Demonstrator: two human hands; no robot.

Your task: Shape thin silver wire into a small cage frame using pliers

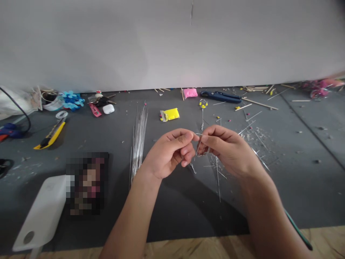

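Observation:
Between my two hands, above the dark table, is a thin bent silver wire (198,147). My left hand (176,149) is closed, thumb and forefinger pinching the wire's left end. With its fingertips pressed together, my right hand (223,144) grips the wire from the other side; part of it is hidden behind the fingers. Just beyond the hands lies a twisted wire piece with yellow beads (203,104) at its top. A small twisted wire (193,168) shows below the hands. To the left of my left hand lies a bundle of straight wires (139,133).
Yellow clay packet (171,114), pink clay packet (190,92) and dark blue pliers (222,96) lie toward the back wall. Wire scraps (253,136) and wooden sticks (260,103) are scattered right. A yellow cutter (51,135), white earbud case (108,109) and white power bank (43,212) are left.

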